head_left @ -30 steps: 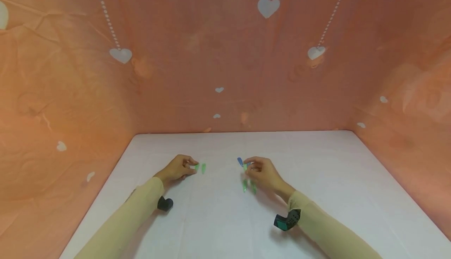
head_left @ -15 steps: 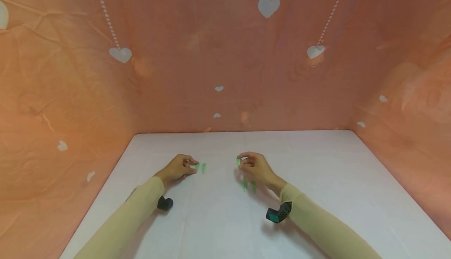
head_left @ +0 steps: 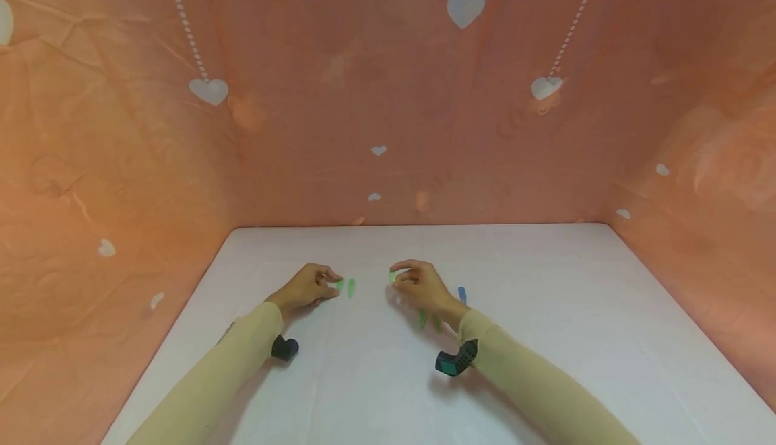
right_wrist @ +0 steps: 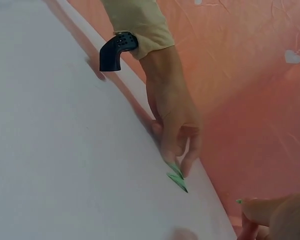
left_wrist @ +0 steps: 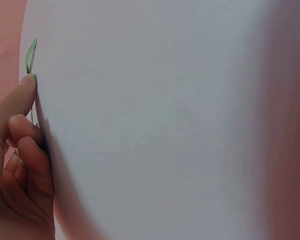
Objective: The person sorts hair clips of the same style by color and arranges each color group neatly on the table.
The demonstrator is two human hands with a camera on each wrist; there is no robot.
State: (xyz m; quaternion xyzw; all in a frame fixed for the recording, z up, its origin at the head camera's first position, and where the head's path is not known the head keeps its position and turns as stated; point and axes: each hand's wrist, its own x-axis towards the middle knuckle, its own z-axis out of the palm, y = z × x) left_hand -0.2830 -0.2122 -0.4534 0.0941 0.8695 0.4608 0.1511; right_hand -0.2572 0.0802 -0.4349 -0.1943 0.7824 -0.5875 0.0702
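Note:
In the head view my left hand [head_left: 308, 287] pinches a green teardrop-shaped hair clip [head_left: 340, 285] low over the white table. Another green clip [head_left: 351, 288] lies just right of those fingertips. Further right, my right hand [head_left: 421, 285] holds a green clip [head_left: 392, 276] between thumb and fingers, raised above the surface. Two more green clips [head_left: 422, 319] lie below that hand, partly screened by it. The right wrist view shows the left hand [right_wrist: 175, 115] at its clip, with the second clip [right_wrist: 177, 183] close beside. Only a tip of the right hand's clip [right_wrist: 239, 201] shows there.
A blue clip [head_left: 463, 295] lies right of the right wrist. The white table [head_left: 364, 378] is walled at the back and sides by orange cloth [head_left: 315, 128] with pale hearts. Each sleeve carries a dark wrist device [head_left: 457, 358].
My right hand has moved left with its green clip, toward the left hand. The blue clip right of the wrist has come into view. My left hand has stayed put.

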